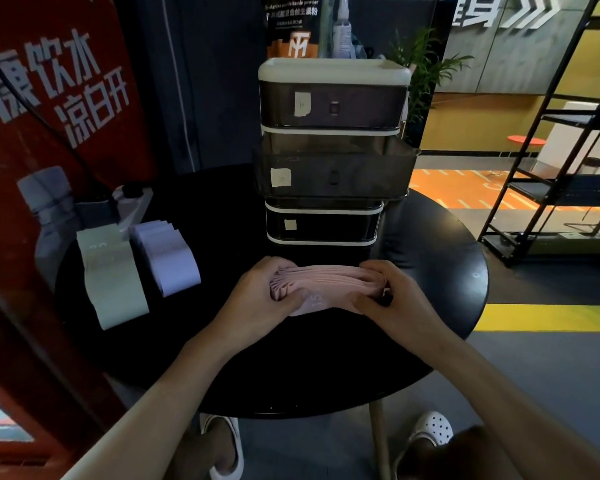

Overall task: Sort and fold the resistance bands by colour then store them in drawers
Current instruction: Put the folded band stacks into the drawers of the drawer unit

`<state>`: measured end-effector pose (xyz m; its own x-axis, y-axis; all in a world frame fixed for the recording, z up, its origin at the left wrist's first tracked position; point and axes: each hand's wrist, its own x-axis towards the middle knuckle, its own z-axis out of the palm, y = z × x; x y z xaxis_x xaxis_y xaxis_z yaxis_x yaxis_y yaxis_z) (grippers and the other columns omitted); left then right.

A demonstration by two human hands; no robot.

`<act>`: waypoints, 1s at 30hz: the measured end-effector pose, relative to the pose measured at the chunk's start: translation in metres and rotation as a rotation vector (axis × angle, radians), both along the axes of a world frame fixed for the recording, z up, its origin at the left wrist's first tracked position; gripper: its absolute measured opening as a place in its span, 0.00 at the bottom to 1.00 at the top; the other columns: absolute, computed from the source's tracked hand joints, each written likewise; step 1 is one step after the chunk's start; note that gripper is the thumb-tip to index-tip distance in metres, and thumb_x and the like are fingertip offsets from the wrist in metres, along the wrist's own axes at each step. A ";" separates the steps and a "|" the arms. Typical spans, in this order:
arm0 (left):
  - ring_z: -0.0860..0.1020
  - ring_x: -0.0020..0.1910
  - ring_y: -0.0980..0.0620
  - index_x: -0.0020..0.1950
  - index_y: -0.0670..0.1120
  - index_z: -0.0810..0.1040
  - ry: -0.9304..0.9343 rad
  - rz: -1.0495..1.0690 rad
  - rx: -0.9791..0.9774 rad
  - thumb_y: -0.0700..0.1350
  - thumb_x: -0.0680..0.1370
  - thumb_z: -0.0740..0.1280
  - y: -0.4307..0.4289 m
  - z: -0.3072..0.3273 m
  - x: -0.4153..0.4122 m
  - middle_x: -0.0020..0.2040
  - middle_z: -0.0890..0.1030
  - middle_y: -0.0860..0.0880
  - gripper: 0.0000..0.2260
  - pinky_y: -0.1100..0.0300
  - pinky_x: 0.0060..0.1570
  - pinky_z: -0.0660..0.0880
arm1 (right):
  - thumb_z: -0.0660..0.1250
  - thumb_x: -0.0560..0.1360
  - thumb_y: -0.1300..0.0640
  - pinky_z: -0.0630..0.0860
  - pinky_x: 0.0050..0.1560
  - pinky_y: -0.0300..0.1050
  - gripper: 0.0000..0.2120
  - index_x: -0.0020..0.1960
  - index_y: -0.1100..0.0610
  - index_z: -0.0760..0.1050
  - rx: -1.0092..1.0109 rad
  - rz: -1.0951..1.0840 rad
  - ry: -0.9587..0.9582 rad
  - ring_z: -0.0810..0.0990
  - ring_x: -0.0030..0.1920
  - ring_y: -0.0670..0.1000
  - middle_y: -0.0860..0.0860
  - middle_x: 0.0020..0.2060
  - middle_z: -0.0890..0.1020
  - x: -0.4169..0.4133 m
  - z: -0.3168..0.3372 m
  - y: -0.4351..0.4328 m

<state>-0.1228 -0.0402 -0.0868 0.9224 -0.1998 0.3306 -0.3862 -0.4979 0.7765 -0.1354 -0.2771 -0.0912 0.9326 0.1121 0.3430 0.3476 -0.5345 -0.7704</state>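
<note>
- On the table [447,271] before the drawers [321,225], left hand [267,292] and right hand [385,289] each pinch an end of the pink band stack [329,280] — slack pinch, layers fan out.
- Open middle drawer [333,174] juts out; lifted stack may clip its front.
- At left edge, green stack [113,275], lilac stack [168,258] — elbow could knock them.

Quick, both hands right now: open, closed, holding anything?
Left hand: grips the left end of the pink band stack.
Right hand: grips its right end.
</note>
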 end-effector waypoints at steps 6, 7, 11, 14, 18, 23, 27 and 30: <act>0.80 0.47 0.59 0.56 0.47 0.81 0.038 -0.015 -0.047 0.39 0.74 0.75 0.004 0.001 -0.004 0.47 0.83 0.53 0.12 0.66 0.49 0.76 | 0.74 0.73 0.56 0.73 0.42 0.29 0.12 0.51 0.47 0.74 -0.002 -0.014 0.031 0.79 0.43 0.38 0.43 0.44 0.81 -0.001 0.000 -0.001; 0.80 0.46 0.59 0.55 0.48 0.81 0.044 -0.006 -0.059 0.39 0.74 0.75 0.004 0.002 -0.004 0.46 0.83 0.53 0.11 0.66 0.48 0.76 | 0.74 0.73 0.56 0.72 0.41 0.28 0.11 0.51 0.47 0.74 0.007 -0.019 0.036 0.79 0.43 0.37 0.43 0.44 0.81 -0.002 0.001 -0.001; 0.81 0.43 0.58 0.52 0.48 0.82 0.103 -0.010 -0.097 0.39 0.72 0.77 0.008 0.009 -0.005 0.45 0.84 0.50 0.11 0.64 0.45 0.77 | 0.75 0.72 0.56 0.72 0.40 0.29 0.09 0.47 0.47 0.76 0.022 -0.023 0.039 0.79 0.40 0.38 0.45 0.41 0.81 -0.008 0.009 -0.002; 0.83 0.44 0.55 0.51 0.51 0.83 0.100 -0.051 -0.085 0.41 0.71 0.78 0.014 0.030 -0.007 0.46 0.85 0.50 0.11 0.61 0.47 0.79 | 0.76 0.71 0.54 0.72 0.38 0.30 0.09 0.46 0.45 0.77 0.020 -0.001 0.003 0.78 0.38 0.39 0.44 0.38 0.81 -0.011 0.026 -0.006; 0.83 0.43 0.58 0.48 0.51 0.83 -0.013 -0.067 -0.121 0.43 0.67 0.79 0.015 0.088 -0.007 0.46 0.85 0.53 0.12 0.67 0.44 0.77 | 0.77 0.69 0.53 0.74 0.38 0.33 0.09 0.44 0.42 0.78 0.057 -0.020 -0.084 0.78 0.36 0.39 0.44 0.38 0.81 -0.011 0.079 -0.009; 0.82 0.42 0.60 0.49 0.52 0.83 -0.213 -0.126 -0.086 0.47 0.66 0.77 0.010 0.165 -0.004 0.45 0.86 0.52 0.13 0.68 0.44 0.78 | 0.76 0.70 0.57 0.73 0.36 0.29 0.10 0.46 0.45 0.78 0.128 0.018 -0.240 0.76 0.35 0.38 0.46 0.39 0.81 -0.008 0.156 -0.009; 0.81 0.38 0.62 0.49 0.53 0.82 -0.348 -0.037 0.017 0.45 0.69 0.79 0.005 0.199 0.025 0.42 0.84 0.54 0.11 0.66 0.41 0.76 | 0.76 0.71 0.59 0.72 0.36 0.32 0.09 0.43 0.46 0.78 0.086 -0.031 -0.327 0.75 0.34 0.39 0.46 0.38 0.80 0.015 0.190 -0.006; 0.80 0.35 0.60 0.47 0.52 0.81 -0.361 -0.019 0.036 0.44 0.70 0.79 0.001 0.207 0.051 0.40 0.83 0.53 0.10 0.59 0.42 0.78 | 0.75 0.71 0.59 0.76 0.39 0.39 0.08 0.43 0.48 0.79 0.108 -0.051 -0.300 0.76 0.37 0.43 0.48 0.39 0.80 0.036 0.198 -0.004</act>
<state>-0.0720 -0.0394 0.1207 0.7437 -0.2330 0.6266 -0.6414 -0.5130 0.5705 -0.0992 -0.2814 0.1071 0.7916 0.0155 0.6108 0.5425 -0.4777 -0.6910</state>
